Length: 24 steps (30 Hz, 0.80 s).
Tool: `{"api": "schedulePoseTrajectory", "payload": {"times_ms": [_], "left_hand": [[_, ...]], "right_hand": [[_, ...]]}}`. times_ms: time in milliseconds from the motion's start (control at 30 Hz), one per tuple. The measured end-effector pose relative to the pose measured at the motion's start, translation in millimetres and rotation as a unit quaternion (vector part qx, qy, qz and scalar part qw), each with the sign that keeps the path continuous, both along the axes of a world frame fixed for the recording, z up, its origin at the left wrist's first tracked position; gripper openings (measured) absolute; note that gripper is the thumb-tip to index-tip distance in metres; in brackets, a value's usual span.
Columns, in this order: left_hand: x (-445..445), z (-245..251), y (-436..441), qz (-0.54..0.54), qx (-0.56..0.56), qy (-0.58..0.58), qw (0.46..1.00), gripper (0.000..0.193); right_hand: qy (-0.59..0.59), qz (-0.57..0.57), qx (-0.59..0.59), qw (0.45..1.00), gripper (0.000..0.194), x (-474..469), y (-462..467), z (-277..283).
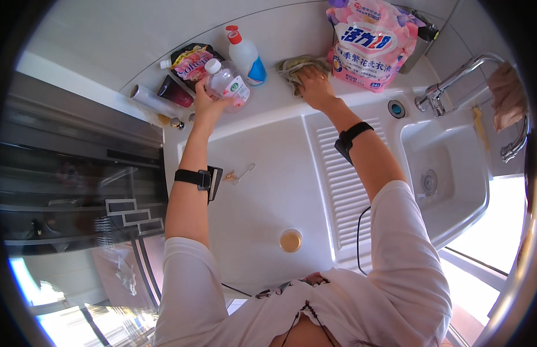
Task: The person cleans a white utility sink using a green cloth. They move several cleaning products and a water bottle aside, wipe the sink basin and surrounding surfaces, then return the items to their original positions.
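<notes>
My left hand (pixel 209 104) grips a clear plastic bottle (pixel 228 80) with a white cap, at the back left of the white counter. With fingers spread, my right hand (pixel 317 89) presses a damp greenish cloth (pixel 290 69) onto the ledge along the wall. Between the two hands stands a white pump bottle (pixel 246 56) with a red top and a blue label. A large pink laundry detergent pouch (pixel 372 47) rests just right of the cloth. Behind the clear bottle lies a dark softener pouch (pixel 192 63) with a white spout.
Left of the bottles are a dark red tube (pixel 175 91) and a clear roll (pixel 151 99). A ribbed washboard (pixel 346 182) slopes beside a small basin (pixel 437 160) with a chrome faucet (pixel 437 93). A round amber object (pixel 291 240) sits near the counter's front.
</notes>
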State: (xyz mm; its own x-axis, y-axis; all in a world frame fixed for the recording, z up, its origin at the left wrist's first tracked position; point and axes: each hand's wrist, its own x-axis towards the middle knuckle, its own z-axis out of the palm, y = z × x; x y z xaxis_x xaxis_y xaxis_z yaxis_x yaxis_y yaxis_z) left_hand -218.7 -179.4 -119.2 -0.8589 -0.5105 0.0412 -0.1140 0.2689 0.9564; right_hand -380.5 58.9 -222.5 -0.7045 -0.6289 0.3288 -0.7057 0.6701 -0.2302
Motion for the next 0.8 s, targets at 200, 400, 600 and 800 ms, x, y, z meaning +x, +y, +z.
{"api": "schedulePoseTrajectory", "payload": {"times_ms": [200, 400, 600, 800], "left_hand": [[26.1, 51.1, 29.4, 0.119, -0.292, -0.123, 0.941, 0.067], [-49.1, 82.6, 114.3, -0.016, -0.249, 0.148, 0.957, 0.061], [-140.2, 91.2, 192.4, -0.073, -0.385, 0.293, 0.872, 0.065], [-195.3, 117.3, 235.8, -0.108, -0.555, 0.211, 0.798, 0.049]], "right_hand": [[0.022, 0.067, -0.021, 0.997, 0.045, 36.0, 18.0, -6.8], [-0.002, 0.058, 0.029, 0.998, 0.047, 36.8, 16.6, -1.5], [-0.021, 0.072, 0.006, 0.997, 0.048, 37.6, 17.6, 3.0], [-0.027, 0.064, 0.04, 0.997, 0.052, 34.2, 16.8, 0.2]]}}
